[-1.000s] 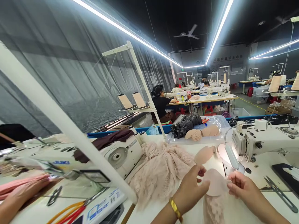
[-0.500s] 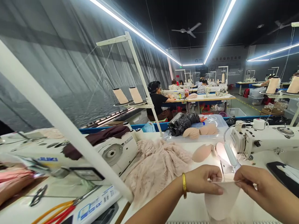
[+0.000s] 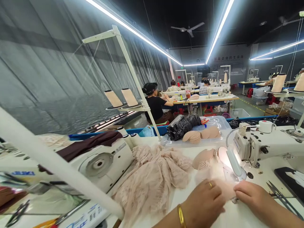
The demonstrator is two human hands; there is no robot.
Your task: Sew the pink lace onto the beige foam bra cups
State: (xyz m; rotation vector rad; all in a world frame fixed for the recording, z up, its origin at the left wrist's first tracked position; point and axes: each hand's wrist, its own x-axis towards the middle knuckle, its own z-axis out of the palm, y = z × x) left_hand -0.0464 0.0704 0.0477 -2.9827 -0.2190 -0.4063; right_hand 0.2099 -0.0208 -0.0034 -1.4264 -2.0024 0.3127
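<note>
My left hand [image 3: 204, 201], with a gold ring and a gold bangle, has its fingers curled on a pale beige fabric piece [image 3: 226, 189]. Opposite it, my right hand [image 3: 253, 198] pinches the same piece at its right edge. The fabric lies in front of the needle area of a white sewing machine [image 3: 261, 144], under a bright light. Motion blurs part of the cloth, and my left fingertips are partly hidden. Beyond my hands rests a beige oval pad [image 3: 203, 156] with lace on it. Dark scissors [image 3: 283, 198] lie to the right of my right hand.
Crumpled beige lace fabric [image 3: 154, 177] spreads left of my hands. Behind it, a clear plastic lid [image 3: 223, 123] bears stacked beige pads [image 3: 192, 136] and a black plastic bundle [image 3: 184, 126]. A thread stand [image 3: 133, 66] rises at left beside another machine [image 3: 102, 164]. People sew farther back.
Both hands have turned palm-down and lowered the fabric from an upright hold to the machine bed. The view has shifted right, and the scissors now show.
</note>
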